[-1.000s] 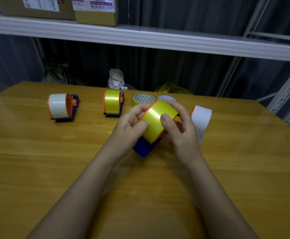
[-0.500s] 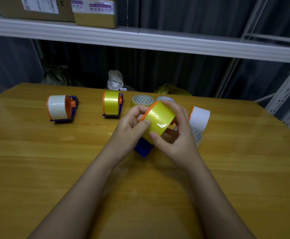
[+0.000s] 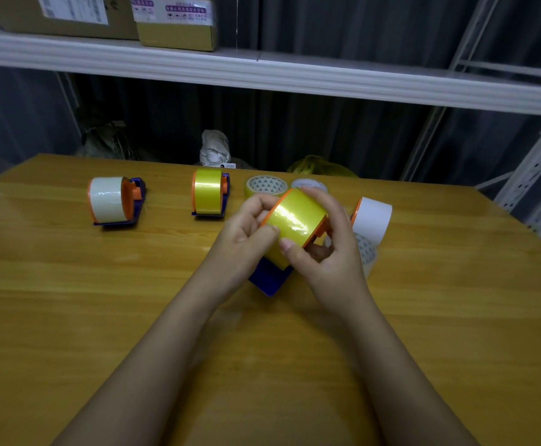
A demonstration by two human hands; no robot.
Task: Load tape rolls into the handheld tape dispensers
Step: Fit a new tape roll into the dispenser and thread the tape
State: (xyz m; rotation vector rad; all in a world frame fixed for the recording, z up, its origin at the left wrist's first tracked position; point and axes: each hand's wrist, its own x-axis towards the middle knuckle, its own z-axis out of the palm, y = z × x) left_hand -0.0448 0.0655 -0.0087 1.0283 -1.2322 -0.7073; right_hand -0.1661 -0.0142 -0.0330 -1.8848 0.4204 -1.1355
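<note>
Both hands (image 3: 295,246) around yellow tape roll (image 3: 296,220), apparently mid-table (image 3: 70,300).

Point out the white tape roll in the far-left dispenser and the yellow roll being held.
White tape roll (image 3: 108,199), head view: its curved outer face.
Yellow tape roll (image 3: 296,220), head view: its glossy curved face.

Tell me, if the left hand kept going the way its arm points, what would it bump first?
Probably the yellow roll that the left hand already grips; past it sits the white roll, though depth is unclear.

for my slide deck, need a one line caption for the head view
Both hands hold a yellow tape roll on a blue dispenser.
</note>
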